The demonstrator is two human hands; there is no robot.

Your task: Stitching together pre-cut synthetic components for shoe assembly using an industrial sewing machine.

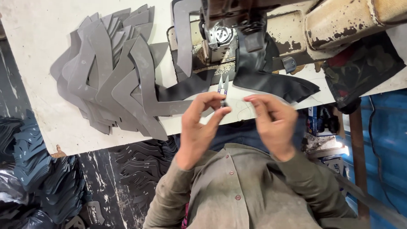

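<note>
Now, left to right: grey cut pieces [110,75] are lying fanned on the white table [39,27]; left hand [202,128] is pinching small thread snips [222,86], blades up, right hand [271,123] is pinching a thin thread [244,104] just beside them. Likely trimming step; next needs thread between the blades. Both wrists are raised, fingers curled.
</note>
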